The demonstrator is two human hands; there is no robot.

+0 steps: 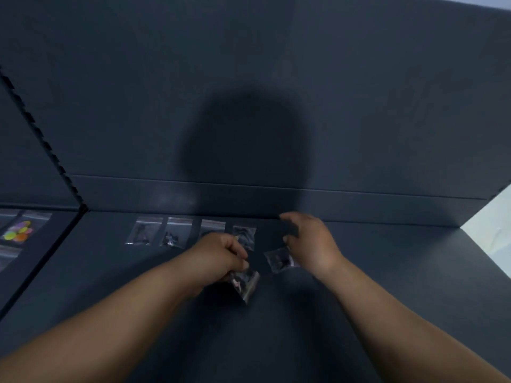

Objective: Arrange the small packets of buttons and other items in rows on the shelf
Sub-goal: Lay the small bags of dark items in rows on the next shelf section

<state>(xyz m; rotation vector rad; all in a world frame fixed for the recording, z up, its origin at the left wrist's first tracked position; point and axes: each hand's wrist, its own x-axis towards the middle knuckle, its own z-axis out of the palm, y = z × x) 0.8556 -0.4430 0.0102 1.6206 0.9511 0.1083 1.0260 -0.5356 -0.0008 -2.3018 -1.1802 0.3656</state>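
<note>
Clear packets (245, 284) sit pinched in the left hand (221, 255), apparently as stock; the right hand (311, 240), loosely spread, hovers over the next packet (278, 260) for the row (177, 234).

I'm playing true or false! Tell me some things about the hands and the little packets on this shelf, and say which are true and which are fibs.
1. Four packets lie in a row at the back of the shelf. True.
2. The left hand is empty. False: its fingers grip a bunch of packets.
3. A packet of colourful buttons lies in the section to the left. True.
4. The shelf is bright white. False: it is dark grey.
</note>
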